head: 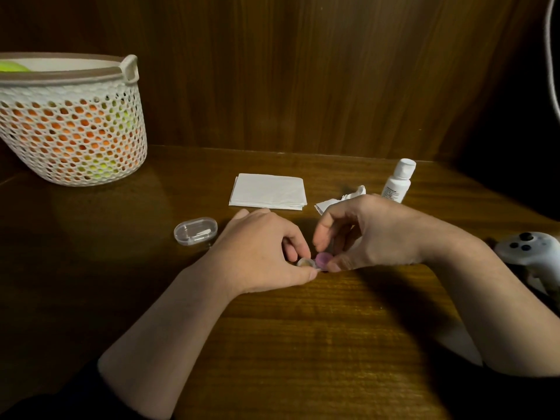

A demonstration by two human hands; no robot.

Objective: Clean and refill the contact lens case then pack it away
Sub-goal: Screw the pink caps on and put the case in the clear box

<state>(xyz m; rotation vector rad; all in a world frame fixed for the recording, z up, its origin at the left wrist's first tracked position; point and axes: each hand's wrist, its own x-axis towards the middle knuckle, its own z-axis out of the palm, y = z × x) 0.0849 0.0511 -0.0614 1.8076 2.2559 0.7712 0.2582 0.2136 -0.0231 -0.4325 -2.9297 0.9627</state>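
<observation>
Counting hands: two bare ones, the left hand (260, 253) and the right hand (372, 231), meeting over the middle of the wooden table (303, 344).
Contact lens case: one (313, 262), small, lying on the table between the two hands; it shows one pale well on the left and one purple cap (322, 259) on the right.
Left hand pose: palm down, forearm coming in from lower left, thumb and forefinger pinched on the pale end of the case, the other fingers curled under.
Right hand pose: arched above the purple cap, wrist raised, thumb and fingertips closed around the cap's rim.
Tissues: one flat folded stack (268, 191) behind the hands, plus one crumpled piece (342, 200) just beyond the right hand.
Bottles: one white bottle (397, 181), upright and capped, at the right rear.
Clear boxes: one oval plastic box (196, 231), shut, left of the left hand.
Baskets: one white mesh basket (72, 122) at far left, orange and green shapes showing through its holes.
Controllers: one white controller (528, 248) at the right edge.
</observation>
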